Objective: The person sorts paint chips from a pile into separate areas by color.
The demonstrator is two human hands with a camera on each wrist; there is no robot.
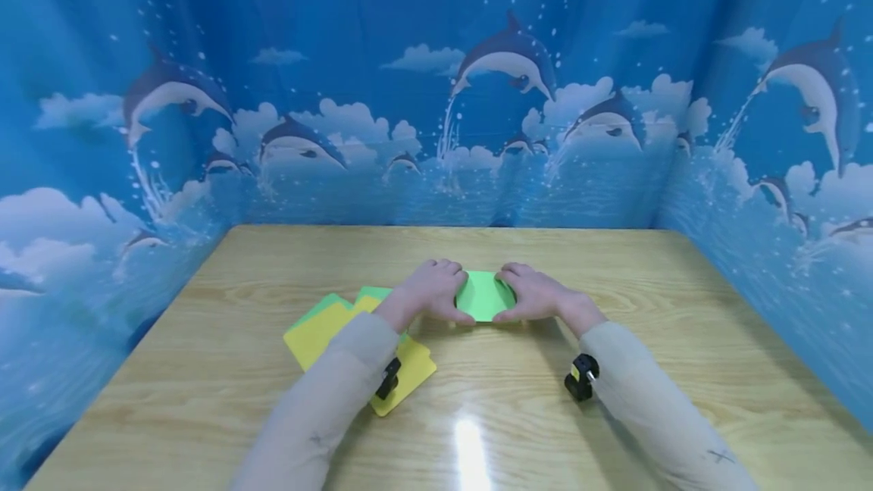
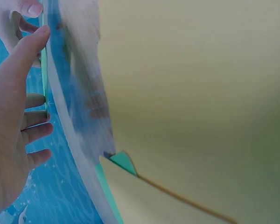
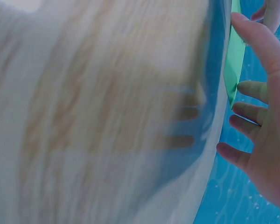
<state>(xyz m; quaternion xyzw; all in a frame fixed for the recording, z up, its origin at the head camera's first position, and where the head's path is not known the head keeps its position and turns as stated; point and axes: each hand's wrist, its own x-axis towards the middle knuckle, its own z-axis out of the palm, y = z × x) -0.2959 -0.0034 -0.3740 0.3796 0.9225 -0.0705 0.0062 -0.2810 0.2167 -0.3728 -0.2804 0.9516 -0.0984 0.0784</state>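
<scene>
Between the two hands is a green paper sheet (image 1: 484, 296), at the middle of the table. My left hand (image 1: 436, 290) grips its left side, thumb at the near edge and fingers at the far edge. On the opposite side, my right hand (image 1: 536, 294) holds it the same way. Both wrist views show the green sheet (image 3: 233, 65) nearly edge-on, with the remaining fingers spread near the table. Yellow sheets (image 1: 413, 373) and green sheets (image 1: 371, 292) lie fanned out under the left forearm, which hides part of them.
The wood-grain table (image 1: 682, 309) has a glossy surface with a bright reflection near its front. A blue curtain (image 1: 382, 36) printed with dolphins stands along the back and both sides. Each sleeve carries a small black device (image 1: 582, 377) at the wrist.
</scene>
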